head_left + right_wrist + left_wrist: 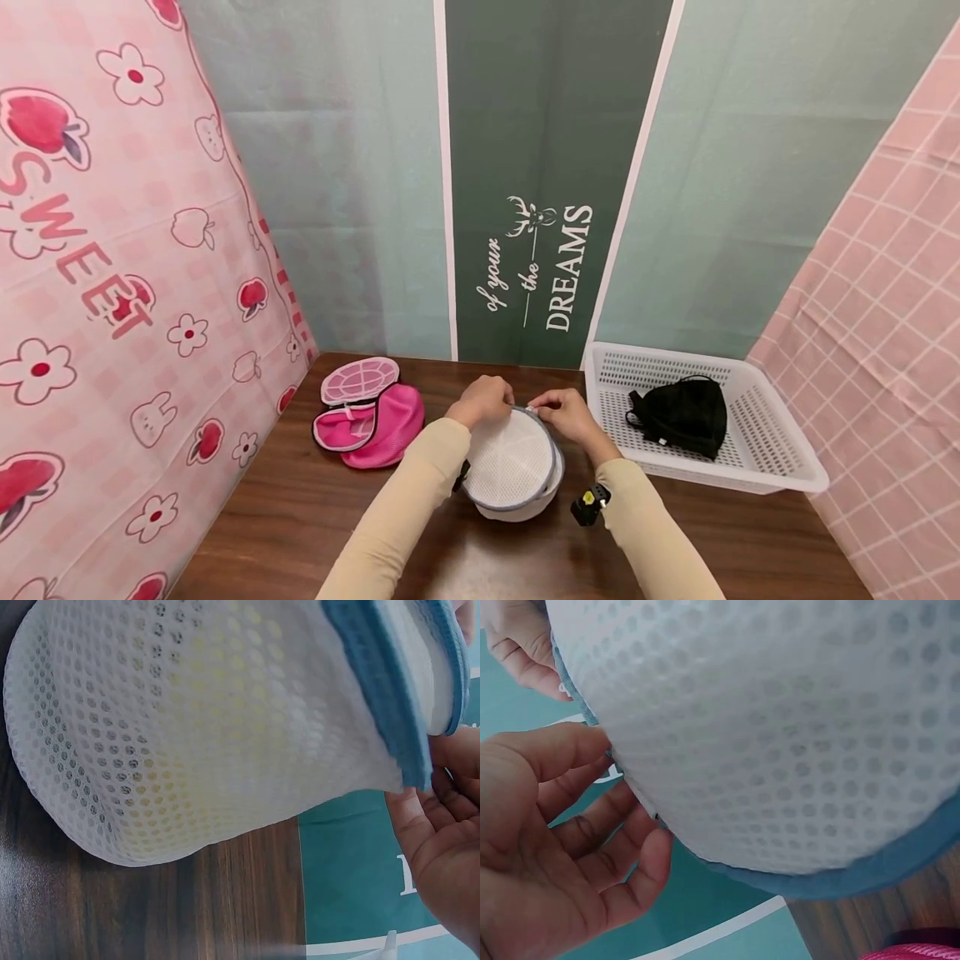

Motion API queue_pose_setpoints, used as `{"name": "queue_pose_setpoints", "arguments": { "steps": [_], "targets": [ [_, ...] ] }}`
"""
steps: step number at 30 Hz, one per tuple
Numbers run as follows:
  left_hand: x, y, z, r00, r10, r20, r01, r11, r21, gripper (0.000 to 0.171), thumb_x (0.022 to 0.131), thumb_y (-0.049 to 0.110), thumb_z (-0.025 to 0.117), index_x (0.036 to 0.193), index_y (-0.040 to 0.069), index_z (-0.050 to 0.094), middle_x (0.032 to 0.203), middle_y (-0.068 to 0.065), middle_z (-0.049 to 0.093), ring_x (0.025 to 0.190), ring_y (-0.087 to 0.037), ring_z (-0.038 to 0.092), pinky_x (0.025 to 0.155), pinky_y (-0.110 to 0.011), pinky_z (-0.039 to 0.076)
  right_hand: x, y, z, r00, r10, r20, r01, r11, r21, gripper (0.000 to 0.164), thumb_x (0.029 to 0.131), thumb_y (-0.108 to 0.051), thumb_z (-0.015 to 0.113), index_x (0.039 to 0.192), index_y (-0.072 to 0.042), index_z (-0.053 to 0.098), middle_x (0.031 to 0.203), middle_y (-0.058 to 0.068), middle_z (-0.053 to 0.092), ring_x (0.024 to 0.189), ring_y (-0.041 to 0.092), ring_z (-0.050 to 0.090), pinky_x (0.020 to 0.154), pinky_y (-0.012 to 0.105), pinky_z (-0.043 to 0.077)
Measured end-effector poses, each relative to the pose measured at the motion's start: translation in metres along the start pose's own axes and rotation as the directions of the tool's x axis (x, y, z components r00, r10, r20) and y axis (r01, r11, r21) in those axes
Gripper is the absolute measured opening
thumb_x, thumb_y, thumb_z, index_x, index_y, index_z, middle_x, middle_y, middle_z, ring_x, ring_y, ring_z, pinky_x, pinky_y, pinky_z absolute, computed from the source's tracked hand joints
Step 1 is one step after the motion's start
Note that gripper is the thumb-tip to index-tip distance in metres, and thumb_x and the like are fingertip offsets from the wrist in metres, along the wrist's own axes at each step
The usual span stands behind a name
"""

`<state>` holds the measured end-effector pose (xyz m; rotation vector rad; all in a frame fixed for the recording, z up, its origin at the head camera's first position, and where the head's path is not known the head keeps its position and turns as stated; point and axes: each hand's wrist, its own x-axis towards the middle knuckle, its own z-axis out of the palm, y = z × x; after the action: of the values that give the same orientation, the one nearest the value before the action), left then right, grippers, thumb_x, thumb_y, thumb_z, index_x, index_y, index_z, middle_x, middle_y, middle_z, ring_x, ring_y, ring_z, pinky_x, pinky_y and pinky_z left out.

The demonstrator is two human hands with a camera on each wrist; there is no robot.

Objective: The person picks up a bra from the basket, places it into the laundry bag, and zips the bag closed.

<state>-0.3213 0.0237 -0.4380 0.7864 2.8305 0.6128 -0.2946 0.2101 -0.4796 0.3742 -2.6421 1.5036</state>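
A round white mesh laundry bag (510,462) with blue-grey trim stands on the table between both hands. Its round top panel (802,742) faces up, and a gap shows between this panel and the trimmed side wall (187,750) on the right. Something yellowish shows faintly through the side mesh; I cannot tell what. At the bag's far edge, my left hand (486,400) pinches the trimmed rim with thumb and fingers. Just to its right, my right hand (566,414) pinches the rim near a small white tab.
A pink mesh bag (390,425) with black trim lies at the left, its lighter lid (362,380) folded back. To the right, a white plastic basket (780,425) holds a black mesh-like bag (686,414). Fabric curtains (360,208) stand behind the wooden table (285,517).
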Motion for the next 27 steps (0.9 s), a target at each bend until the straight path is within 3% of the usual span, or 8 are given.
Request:
{"name": "queue_pose_setpoints", "arguments": {
  "steps": [6,13,18,27],
  "targets": [
    [-0.003,-0.002,0.002,0.999,-0.017,-0.046,0.017,1.000,-0.019,0.009,0.080,0.010,0.066,0.073,0.015,0.064,0.071,0.006,0.056,0.069,-0.013,0.050,0.061,-0.026,0.041,-0.002,-0.002,-0.001,1.000,-0.027,0.009,0.028,0.999,-0.031,0.013,0.081,0.008,0.063,0.082,-0.001,0.072,0.079,0.006,0.067,0.070,0.016,0.055,0.058,0.027,0.045],
    [-0.004,-0.007,0.004,0.997,-0.022,-0.076,0.018,0.999,-0.051,0.013,0.079,0.013,0.065,0.068,0.017,0.061,0.066,0.006,0.053,0.065,-0.012,0.048,0.054,-0.025,0.039,-0.004,-0.004,-0.002,0.998,-0.068,0.020,0.070,0.985,-0.159,0.012,0.082,0.004,0.063,0.081,-0.004,0.072,0.078,0.002,0.066,0.069,0.016,0.054,0.058,0.028,0.045],
    [-0.005,-0.012,0.003,0.994,-0.020,-0.104,0.018,1.000,-0.017,0.015,0.080,0.013,0.062,0.066,0.019,0.060,0.065,0.008,0.053,0.064,-0.011,0.048,0.053,-0.025,0.038,-0.006,-0.005,-0.005,0.996,-0.088,0.016,0.089,0.970,-0.226,0.011,0.082,0.001,0.064,0.082,-0.006,0.072,0.079,0.000,0.066,0.072,0.016,0.056,0.063,0.031,0.046],
    [-0.013,-0.027,-0.001,0.978,-0.153,-0.143,0.147,0.988,-0.051,0.015,0.081,0.016,0.057,0.066,0.017,0.054,0.062,0.004,0.051,0.061,-0.014,0.048,0.047,-0.028,0.036,-0.012,0.001,-0.014,0.996,-0.085,-0.008,0.080,0.962,-0.263,0.008,0.083,0.000,0.065,0.082,-0.006,0.071,0.079,0.000,0.065,0.069,0.015,0.053,0.063,0.032,0.045]
  ]
}}
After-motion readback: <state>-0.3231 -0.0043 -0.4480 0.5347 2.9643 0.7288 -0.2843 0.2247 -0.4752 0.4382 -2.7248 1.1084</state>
